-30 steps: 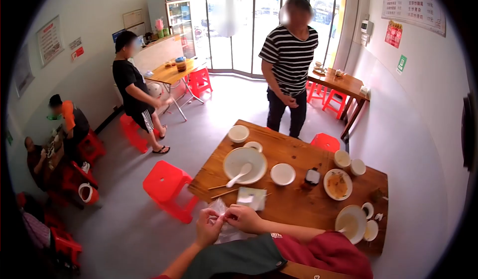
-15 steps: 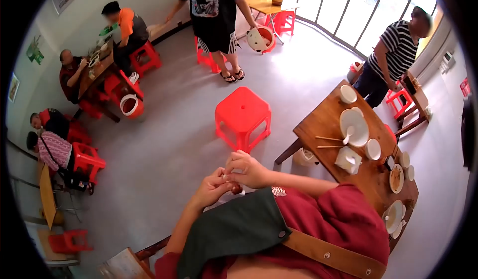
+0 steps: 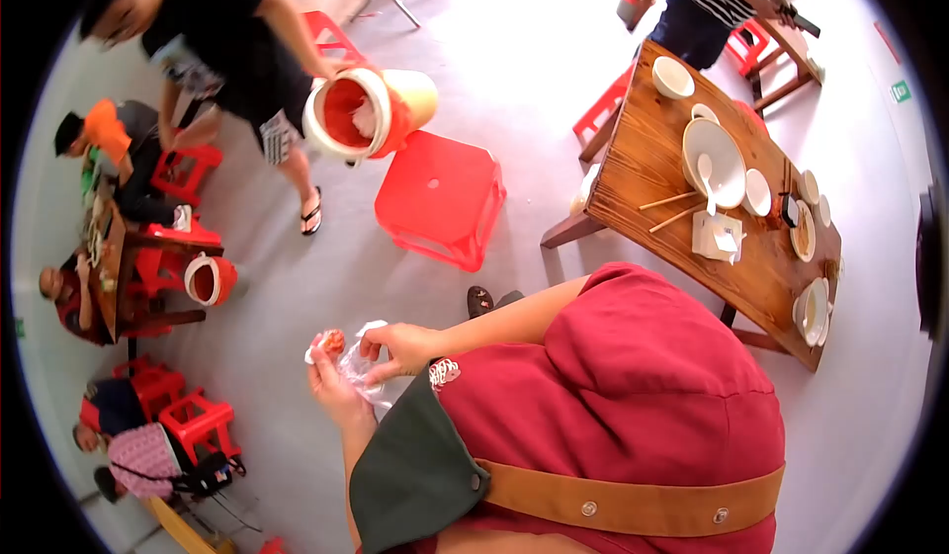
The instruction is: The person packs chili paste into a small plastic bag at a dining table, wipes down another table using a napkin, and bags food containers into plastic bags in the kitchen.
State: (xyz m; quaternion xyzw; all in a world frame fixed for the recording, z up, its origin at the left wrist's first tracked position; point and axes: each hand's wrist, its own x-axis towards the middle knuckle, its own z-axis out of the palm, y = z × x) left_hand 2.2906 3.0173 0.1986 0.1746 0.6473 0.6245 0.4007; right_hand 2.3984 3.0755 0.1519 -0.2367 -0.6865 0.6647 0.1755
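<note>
Two hands close together: left hand (image 3: pixel 339 392) pinches a reddish-brown item (image 3: pixel 334 340); right hand (image 3: pixel 403 347) grips a clear plastic bag (image 3: pixel 357 367) beside it. Red stool (image 3: pixel 440 190) ahead of both, apart.

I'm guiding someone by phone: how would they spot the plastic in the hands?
Start from the red shirt in the foreground; beside it are the wearer's left hand and right hand. The crumpled plastic is between them, see-through, unlike the reddish-orange lump beside it.
</note>
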